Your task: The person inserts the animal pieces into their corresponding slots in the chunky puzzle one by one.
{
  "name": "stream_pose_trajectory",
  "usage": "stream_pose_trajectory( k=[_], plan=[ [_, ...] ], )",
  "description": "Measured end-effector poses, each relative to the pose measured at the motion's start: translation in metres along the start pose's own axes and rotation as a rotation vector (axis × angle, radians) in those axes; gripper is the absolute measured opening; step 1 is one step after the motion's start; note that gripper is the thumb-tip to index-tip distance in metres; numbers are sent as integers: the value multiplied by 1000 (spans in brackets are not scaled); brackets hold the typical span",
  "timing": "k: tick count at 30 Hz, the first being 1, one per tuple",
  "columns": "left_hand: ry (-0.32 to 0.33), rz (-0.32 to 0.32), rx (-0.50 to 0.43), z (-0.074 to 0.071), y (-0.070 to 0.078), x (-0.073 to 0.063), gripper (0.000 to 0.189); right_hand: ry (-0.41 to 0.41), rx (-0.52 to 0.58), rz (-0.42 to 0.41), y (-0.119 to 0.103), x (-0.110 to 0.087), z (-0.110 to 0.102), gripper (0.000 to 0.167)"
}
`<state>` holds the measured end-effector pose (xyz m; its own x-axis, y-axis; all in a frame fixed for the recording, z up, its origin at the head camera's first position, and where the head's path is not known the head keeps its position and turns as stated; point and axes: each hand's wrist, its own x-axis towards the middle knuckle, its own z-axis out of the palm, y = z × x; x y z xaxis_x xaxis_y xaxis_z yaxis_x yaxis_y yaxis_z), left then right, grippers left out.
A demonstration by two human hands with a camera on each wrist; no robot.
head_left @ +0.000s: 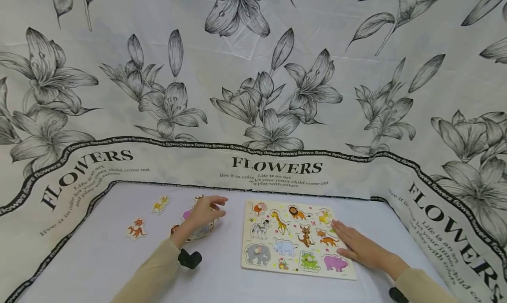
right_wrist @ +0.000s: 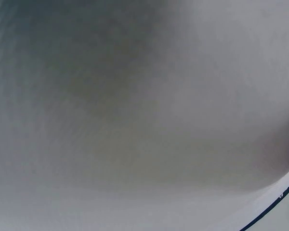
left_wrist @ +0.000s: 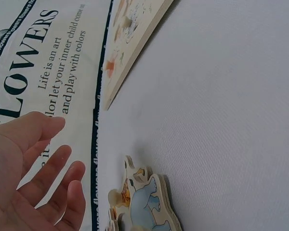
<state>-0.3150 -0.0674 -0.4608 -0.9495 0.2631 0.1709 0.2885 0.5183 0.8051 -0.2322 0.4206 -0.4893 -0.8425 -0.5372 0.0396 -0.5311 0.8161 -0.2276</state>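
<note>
My left hand (head_left: 203, 214) hovers over a cluster of loose wooden animal puzzle pieces (head_left: 200, 233), partly covering them. Its fingers are loosely bent, and the left wrist view shows nothing between thumb and fingers. Below that hand (left_wrist: 43, 178), a light-blue animal piece (left_wrist: 145, 207) lies among other stacked pieces, some with small knobs. On the right, my right hand (head_left: 362, 246) rests along the right edge of the wooden animal puzzle board (head_left: 273, 205), its fingers extended over the rim. Animal pictures such as a giraffe, a lion, a zebra and a purple hippo fill the board.
Left of the cluster lie an orange-brown animal piece (head_left: 136, 229) and a yellow one (head_left: 160, 205). A white cloth (head_left: 99, 259) covers the table, with a flower-printed curtain (head_left: 253, 96) rising behind and at both sides. The right wrist view shows mostly blurred pale fabric.
</note>
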Motion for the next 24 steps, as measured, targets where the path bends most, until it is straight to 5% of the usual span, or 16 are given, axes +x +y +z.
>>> stream_pose_trajectory(
  k=[11, 24],
  plan=[
    [-9, 7, 23, -20, -8, -7, 38, 48, -32, -51, 0, -1, 2, 70],
    [-29, -21, 27, -45, -11, -14, 41, 11, -10, 6, 6, -1, 5, 72]
  ],
)
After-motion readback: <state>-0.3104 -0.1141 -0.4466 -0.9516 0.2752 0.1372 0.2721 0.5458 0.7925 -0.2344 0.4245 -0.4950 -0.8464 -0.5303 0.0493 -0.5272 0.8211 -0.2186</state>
